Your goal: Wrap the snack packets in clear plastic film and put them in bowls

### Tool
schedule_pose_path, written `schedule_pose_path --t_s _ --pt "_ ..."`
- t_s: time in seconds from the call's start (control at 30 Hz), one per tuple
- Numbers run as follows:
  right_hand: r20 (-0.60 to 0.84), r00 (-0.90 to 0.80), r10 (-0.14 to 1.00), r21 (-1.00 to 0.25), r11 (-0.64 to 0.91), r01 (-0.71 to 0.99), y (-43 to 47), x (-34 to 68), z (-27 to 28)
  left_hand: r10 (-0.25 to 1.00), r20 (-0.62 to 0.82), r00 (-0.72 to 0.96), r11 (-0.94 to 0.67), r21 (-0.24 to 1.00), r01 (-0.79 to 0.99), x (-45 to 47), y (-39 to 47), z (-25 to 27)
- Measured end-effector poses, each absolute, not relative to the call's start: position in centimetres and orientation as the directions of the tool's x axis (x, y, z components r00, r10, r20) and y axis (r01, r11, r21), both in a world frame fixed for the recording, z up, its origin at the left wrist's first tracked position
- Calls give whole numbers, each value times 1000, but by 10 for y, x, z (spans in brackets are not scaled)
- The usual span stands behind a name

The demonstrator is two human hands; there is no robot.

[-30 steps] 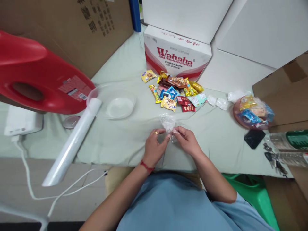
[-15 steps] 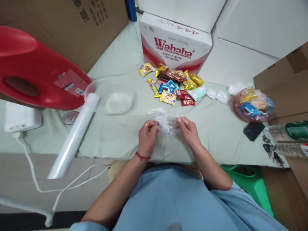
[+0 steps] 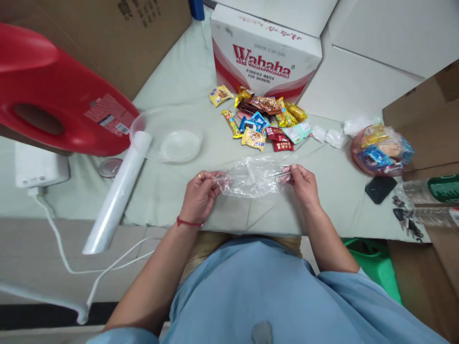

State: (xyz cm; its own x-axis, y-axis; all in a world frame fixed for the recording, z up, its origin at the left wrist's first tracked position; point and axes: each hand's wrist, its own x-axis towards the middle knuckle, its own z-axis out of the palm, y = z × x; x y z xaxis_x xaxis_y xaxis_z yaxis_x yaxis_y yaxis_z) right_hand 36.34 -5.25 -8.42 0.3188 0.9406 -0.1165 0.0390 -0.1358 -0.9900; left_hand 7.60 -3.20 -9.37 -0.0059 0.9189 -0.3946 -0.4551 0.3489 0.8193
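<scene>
My left hand (image 3: 201,195) pinches one end of a thin, crinkled clear plastic film (image 3: 253,179). At the opposite end, my right hand (image 3: 304,184) grips it between thumb and fingers. The film is spread sideways between both hands, low over the table's front part. Just beyond it lies a pile of wrapped snacks (image 3: 253,138) in yellow, blue, red and brown packets. To the left stands a clear round plastic bowl (image 3: 181,145), with nothing seen inside.
A white roll (image 3: 116,196) leans across the table's front edge beside a red jug (image 3: 71,95). A Wahaha carton (image 3: 267,57) stands behind the snacks. On the right are a film-covered bowl of snacks (image 3: 380,149), a black object (image 3: 380,189), keys (image 3: 405,220) and bottles (image 3: 442,190).
My hands have moved apart, left hand leftward and right hand rightward. The bunched plastic film is now stretched out wider between them. The view has shifted slightly.
</scene>
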Motion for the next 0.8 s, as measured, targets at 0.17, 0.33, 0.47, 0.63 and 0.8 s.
schedule_pose_path --t_s 0.17,0.33,0.47,0.63,0.8 --pt "-91 353 931 -995 -102 13 -52 371 -92 920 -355 -167 264 875 -407 66 -19 -107" --pt "13 329 944 -991 -32 132 -62 368 -78 936 -202 -289 162 974 -159 70 -3 -110" --pt "246 121 962 -855 156 494 -82 352 -62 889 56 -455 57 971 232 81 -12 -95" --pt "262 -289 921 -597 390 701 -105 311 -75 992 -105 -62 113 985 131 116 -49 -77" --pt "224 -414 882 -460 470 753 -116 286 -95 996 -92 20 81 941 327 142 -56 -82"
